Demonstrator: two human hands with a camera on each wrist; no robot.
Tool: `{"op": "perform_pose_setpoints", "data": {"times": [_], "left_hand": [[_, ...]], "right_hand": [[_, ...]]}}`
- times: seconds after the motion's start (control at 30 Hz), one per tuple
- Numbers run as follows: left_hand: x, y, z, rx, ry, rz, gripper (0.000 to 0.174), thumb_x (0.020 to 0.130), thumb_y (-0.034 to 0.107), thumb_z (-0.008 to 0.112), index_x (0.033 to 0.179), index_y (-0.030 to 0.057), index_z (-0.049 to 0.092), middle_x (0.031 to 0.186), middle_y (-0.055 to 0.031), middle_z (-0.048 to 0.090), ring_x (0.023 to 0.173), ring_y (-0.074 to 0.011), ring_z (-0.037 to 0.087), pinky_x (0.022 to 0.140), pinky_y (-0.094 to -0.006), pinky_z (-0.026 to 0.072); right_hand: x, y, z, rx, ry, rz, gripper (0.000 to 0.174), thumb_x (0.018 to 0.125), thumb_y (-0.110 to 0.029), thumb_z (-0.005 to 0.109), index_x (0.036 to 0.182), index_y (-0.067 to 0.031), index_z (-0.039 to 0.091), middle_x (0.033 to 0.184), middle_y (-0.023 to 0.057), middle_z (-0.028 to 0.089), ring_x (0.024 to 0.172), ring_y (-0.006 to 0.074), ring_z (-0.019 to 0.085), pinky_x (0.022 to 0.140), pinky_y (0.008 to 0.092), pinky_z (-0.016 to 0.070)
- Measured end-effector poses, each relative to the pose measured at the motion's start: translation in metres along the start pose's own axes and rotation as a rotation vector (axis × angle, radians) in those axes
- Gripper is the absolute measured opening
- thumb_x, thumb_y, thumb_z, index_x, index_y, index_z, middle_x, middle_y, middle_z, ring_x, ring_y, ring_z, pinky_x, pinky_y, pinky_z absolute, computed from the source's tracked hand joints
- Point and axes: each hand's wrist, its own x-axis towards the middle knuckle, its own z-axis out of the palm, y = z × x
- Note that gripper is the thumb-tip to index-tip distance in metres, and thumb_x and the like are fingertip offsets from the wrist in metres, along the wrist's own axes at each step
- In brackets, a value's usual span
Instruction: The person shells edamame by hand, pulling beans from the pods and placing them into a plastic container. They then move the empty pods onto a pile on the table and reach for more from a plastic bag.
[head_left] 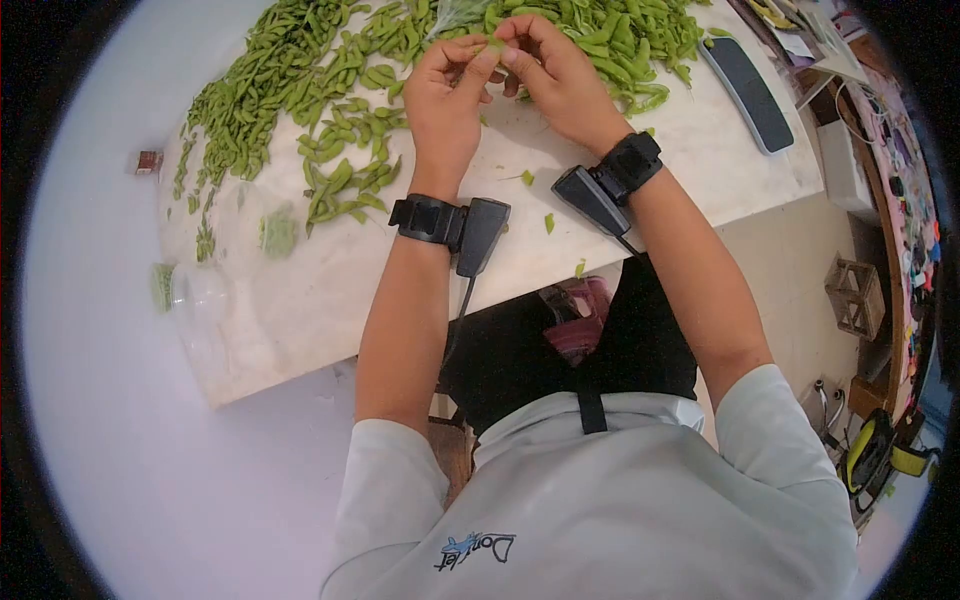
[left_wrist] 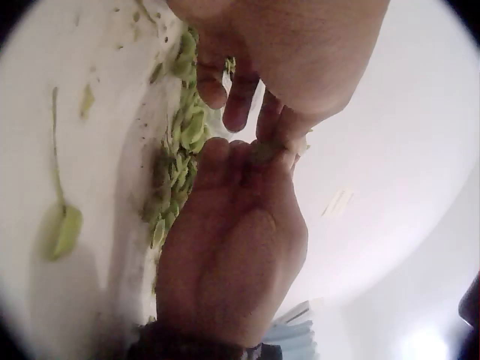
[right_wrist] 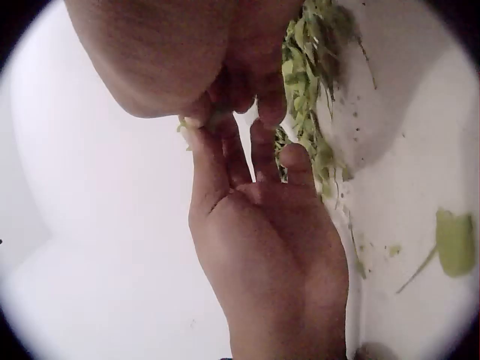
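Observation:
Over the far part of the table, both hands meet fingertip to fingertip at a small green edamame pod [head_left: 493, 44]. My left hand [head_left: 446, 100] pinches it between thumb and fingers. From the other side my right hand [head_left: 567, 88] pinches it too, its outer fingers loosely spread in the right wrist view. Most of the pod is hidden by the fingers; a pale green bit [right_wrist: 184, 124] sticks out past the fingertips. Beyond the left hand spreads a wide heap of edamame pods [head_left: 262, 85]. Another pile of pods [head_left: 612, 45] lies beyond the right hand.
A clear plastic bag [head_left: 458, 14] sits between the piles. At the right edge of the table [head_left: 700, 175] lies a dark-screened phone [head_left: 748, 95]. Clear containers with green lids [head_left: 278, 232] stand at the left. Green scraps [head_left: 549, 223] dot the near side.

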Motion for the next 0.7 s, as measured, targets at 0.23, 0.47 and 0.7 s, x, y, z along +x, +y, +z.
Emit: {"op": "perform_pose_setpoints", "data": {"times": [0.23, 0.47, 0.7], "left_hand": [[-0.001, 0.002, 0.001, 0.022, -0.022, -0.004, 0.013, 0.09, 0.01, 0.066, 0.091, -0.0001, 0.058, 0.08, -0.005, 0.063, 0.064, -0.0089, 0.059, 0.056, -0.0218, 0.0482], [0.0, 0.0, -0.001, -0.02, 0.018, 0.002, 0.016, 0.086, 0.007, 0.07, 0.091, -0.0009, 0.056, 0.078, -0.0052, 0.062, 0.063, -0.0094, 0.059, 0.057, -0.0221, 0.0499], [0.001, 0.001, 0.0, -0.025, 0.066, -0.032, 0.018, 0.085, 0.006, 0.071, 0.091, -0.0027, 0.057, 0.08, -0.0081, 0.064, 0.067, -0.0116, 0.063, 0.061, -0.0231, 0.0531]], "right_hand": [[0.0, 0.004, 0.004, -0.107, 0.095, -0.05, 0.019, 0.096, -0.012, 0.054, 0.112, -0.0007, 0.054, 0.089, 0.0064, 0.059, 0.073, 0.0133, 0.06, 0.064, 0.0274, 0.0517], [0.0, 0.0, 0.004, 0.022, 0.08, 0.008, 0.02, 0.095, -0.011, 0.055, 0.112, -0.0008, 0.054, 0.088, 0.0055, 0.059, 0.076, 0.0126, 0.06, 0.069, 0.0267, 0.0523], [0.001, 0.0, 0.003, -0.085, 0.122, -0.005, 0.019, 0.094, -0.01, 0.056, 0.111, -0.0004, 0.055, 0.088, 0.0047, 0.059, 0.077, 0.012, 0.059, 0.069, 0.0263, 0.0519]]}}
